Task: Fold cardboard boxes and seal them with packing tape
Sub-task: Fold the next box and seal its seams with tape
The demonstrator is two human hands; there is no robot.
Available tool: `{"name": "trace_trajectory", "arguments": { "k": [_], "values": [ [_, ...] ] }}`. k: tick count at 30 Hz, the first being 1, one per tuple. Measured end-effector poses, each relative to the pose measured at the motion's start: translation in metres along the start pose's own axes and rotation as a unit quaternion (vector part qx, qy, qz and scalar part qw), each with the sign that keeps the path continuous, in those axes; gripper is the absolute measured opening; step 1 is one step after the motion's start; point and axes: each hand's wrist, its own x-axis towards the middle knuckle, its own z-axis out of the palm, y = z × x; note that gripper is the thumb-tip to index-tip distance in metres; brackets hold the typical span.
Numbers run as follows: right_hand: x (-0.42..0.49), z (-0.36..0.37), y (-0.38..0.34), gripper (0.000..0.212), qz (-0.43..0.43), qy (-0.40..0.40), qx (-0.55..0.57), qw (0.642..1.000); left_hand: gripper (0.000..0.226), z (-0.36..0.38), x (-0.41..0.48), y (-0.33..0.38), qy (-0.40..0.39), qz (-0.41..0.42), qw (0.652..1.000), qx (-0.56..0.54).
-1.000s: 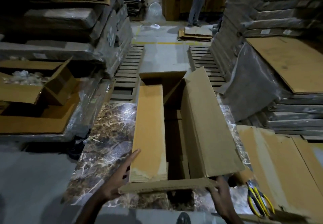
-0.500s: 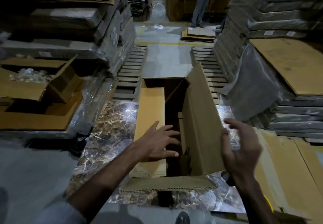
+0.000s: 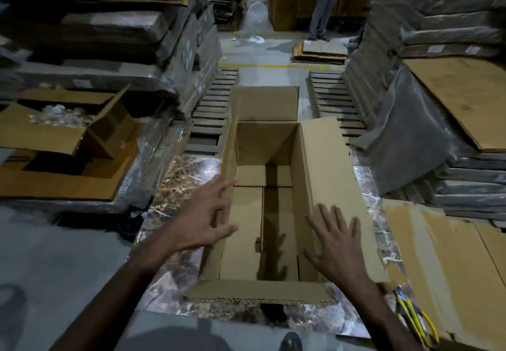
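Left hand (image 3: 205, 222), right hand (image 3: 338, 246) at box (image 3: 276, 178)

Marbled brown bench (image 3: 178, 194) catching bright glare. At lower right, a yellow-handled tool (image 3: 414, 320) by the edge of a flat cardboard sheet (image 3: 443, 257). To the left, an open carton (image 3: 52, 137) holding clear plastic pieces. Further back, slatted pallets (image 3: 212, 115), a yellow floor line (image 3: 273, 65), a standing person (image 3: 325, 8).

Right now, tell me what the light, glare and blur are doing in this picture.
Head view: dim overall; glare patches on the marble slab beside the box; finger shadows on its floor; left hand slightly motion-blurred, right hand sharper; the wide lens bows the stacks at the edges.
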Motion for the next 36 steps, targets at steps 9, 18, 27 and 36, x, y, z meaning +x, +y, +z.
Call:
{"name": "trace_trajectory", "arguments": {
  "k": [9,18,27,36],
  "values": [
    [0.007,-0.002,0.004,0.095,0.096,0.055,0.041,0.993,0.042,0.014,-0.089,-0.096,0.130,-0.177,0.971,-0.094],
    [0.001,0.011,0.016,0.078,0.041,0.019,0.167,0.985,0.055,0.101,-0.114,-0.086,0.147,-0.018,0.989,0.021],
    [-0.011,0.024,0.027,0.061,0.001,0.043,0.223,0.974,0.076,0.109,-0.125,-0.062,0.200,-0.033,0.979,-0.024],
    [-0.013,0.030,0.020,0.054,0.030,0.087,0.278,0.956,0.064,0.131,-0.077,-0.023,0.334,-0.257,0.907,-0.022]
  ]
}}
